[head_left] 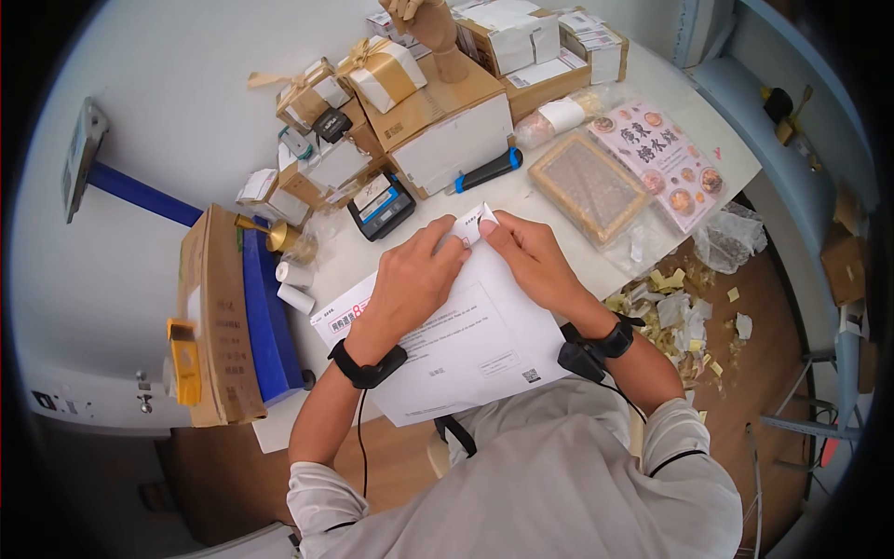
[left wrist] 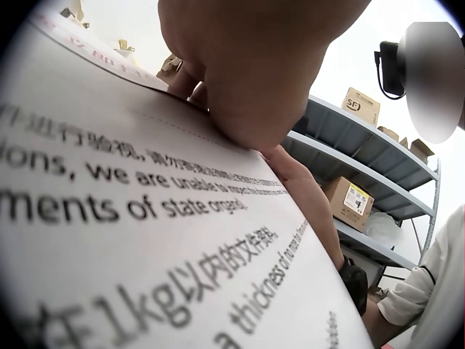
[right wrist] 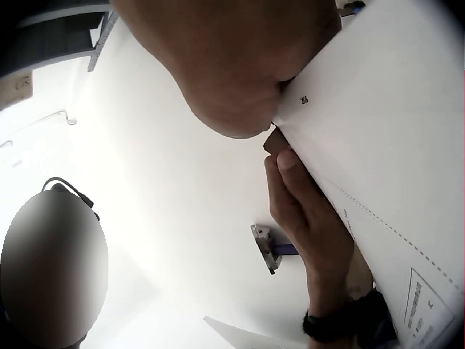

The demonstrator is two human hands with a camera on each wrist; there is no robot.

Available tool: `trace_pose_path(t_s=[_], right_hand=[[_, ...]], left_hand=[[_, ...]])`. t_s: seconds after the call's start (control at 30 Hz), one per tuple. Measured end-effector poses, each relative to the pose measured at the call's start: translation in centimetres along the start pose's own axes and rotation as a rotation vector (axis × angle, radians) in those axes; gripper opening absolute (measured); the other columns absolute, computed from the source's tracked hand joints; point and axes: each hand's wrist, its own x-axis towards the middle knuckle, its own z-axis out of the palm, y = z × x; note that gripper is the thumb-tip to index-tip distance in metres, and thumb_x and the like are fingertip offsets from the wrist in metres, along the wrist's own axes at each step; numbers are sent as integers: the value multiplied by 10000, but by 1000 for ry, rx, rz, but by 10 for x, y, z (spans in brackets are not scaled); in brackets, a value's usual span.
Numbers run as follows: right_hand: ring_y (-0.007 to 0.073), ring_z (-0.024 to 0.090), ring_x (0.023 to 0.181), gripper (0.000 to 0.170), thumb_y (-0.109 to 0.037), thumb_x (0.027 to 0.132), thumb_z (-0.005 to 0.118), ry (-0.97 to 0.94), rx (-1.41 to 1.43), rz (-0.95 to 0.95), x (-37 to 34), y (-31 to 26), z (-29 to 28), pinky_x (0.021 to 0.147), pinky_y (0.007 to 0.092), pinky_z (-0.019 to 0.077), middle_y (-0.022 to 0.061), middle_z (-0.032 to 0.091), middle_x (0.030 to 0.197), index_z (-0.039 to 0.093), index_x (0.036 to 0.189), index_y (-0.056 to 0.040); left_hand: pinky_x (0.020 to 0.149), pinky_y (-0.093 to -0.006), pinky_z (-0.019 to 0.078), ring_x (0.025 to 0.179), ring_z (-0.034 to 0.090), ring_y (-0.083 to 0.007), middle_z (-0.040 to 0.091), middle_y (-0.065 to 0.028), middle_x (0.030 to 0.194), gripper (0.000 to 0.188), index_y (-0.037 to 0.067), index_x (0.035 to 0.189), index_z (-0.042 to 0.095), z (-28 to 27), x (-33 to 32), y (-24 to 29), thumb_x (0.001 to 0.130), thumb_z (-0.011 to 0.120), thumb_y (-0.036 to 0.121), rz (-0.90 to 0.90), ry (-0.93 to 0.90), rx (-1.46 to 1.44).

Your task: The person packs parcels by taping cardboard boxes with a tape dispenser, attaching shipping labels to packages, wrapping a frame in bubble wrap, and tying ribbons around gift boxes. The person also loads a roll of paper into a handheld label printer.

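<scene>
A large white document envelope [head_left: 484,335] with red and black print lies tilted across my lap and the table's front edge. My right hand [head_left: 538,265] pinches its top corner, thumb on the upper face. Beside it, my left hand [head_left: 410,279] holds the top edge with bent fingers close to the right thumb. Between the two hands a small printed end [head_left: 473,224] of the envelope sticks up. The right wrist view shows the left hand [right wrist: 305,211] at the envelope's edge, near a small brown piece [right wrist: 275,142] by the right hand's fingertips.
Beyond the hands are a blue-handled utility knife [head_left: 486,171], a black label printer [head_left: 382,205], stacked cartons [head_left: 447,121], a framed wrapped box [head_left: 589,186] and a pink printed book [head_left: 661,163]. Paper rolls [head_left: 295,285] stand left. Paper scraps [head_left: 680,312] litter the floor right.
</scene>
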Motion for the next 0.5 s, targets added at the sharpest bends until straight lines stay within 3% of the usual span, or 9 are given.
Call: trace_pose_path(t_s=[0.17,0.27,0.33,0.37,0.43,0.5], right_hand=[[122,530,592,362,-279,1045,536,-109,-99,-36,-6,-8,-4,574,316,463,143,648,683,646,967,56],[118,548,603,363,-281,1045,539,-126,-16,-32,-8,-17,-3,584,305,472,137,655,695,647,988,60],[115,552,608,362,-282,1046,538,-140,-12,-37,-8,-20,-4,587,301,474,134,658,698,647,989,59],[111,555,614,361,-282,1046,537,-151,-9,-46,-7,-21,-4,590,298,476,132,661,701,647,990,57],[107,553,615,361,-283,1047,535,-159,-7,-48,-7,-22,-4,587,297,473,129,660,699,647,989,55],[103,551,615,361,-284,1048,534,-166,-4,-48,-7,-21,-4,584,296,470,127,658,697,646,989,53]], left_hand=[[604,-386,531,703,656,-325,681,-162,1060,96,-7,945,608,-11,-1,5,947,611,90,-47,83,-121],[582,-391,505,726,647,-324,666,-168,919,102,17,954,600,-15,-1,12,960,615,118,-130,115,-264],[553,-394,473,654,618,-345,628,-171,768,97,24,954,598,-19,-2,15,983,587,115,-203,78,-303],[553,-394,473,654,618,-345,628,-171,768,97,24,954,598,-19,-3,15,983,587,115,-208,80,-302],[506,-356,376,509,448,-297,479,-171,638,189,-11,997,621,-19,-5,13,1036,507,134,-208,76,-407],[500,-358,362,500,425,-289,456,-165,618,195,-5,947,592,-20,-6,13,1040,502,141,-227,76,-434]])
